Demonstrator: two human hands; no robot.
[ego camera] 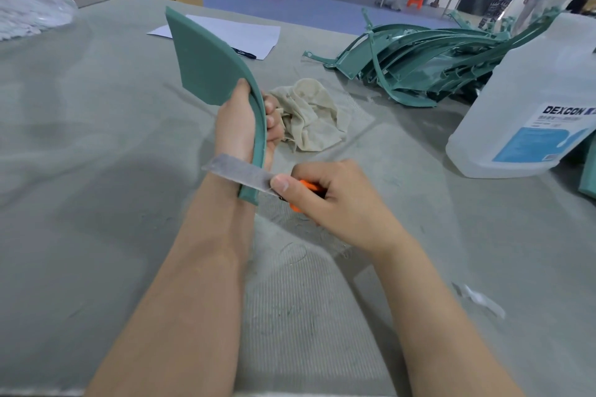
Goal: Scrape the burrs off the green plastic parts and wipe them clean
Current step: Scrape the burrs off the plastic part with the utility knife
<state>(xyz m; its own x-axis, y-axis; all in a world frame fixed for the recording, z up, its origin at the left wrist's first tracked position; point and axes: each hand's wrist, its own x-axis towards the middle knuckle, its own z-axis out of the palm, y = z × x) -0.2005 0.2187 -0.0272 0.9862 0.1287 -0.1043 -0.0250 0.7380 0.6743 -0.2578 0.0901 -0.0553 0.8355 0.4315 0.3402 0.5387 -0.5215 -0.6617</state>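
Note:
My left hand (240, 126) grips a curved green plastic part (206, 64) upright, its broad flat end pointing up and away, its narrow end down by my wrist. My right hand (325, 200) holds an orange-handled knife (308, 188); the long grey blade (238, 169) lies across the part's narrow rim near its lower end, my thumb pressing on the blade. A crumpled beige rag (309, 116) lies on the table just behind my left hand. A pile of several more green parts (419, 64) sits at the far right.
A large clear plastic jug with a blue label (529, 113) stands at the right. White paper with a pen (232, 34) lies behind the part. The grey cloth-covered table (96, 171) carries thin shavings near me. Cardboard boxes, a plastic bag at the far left, people far right.

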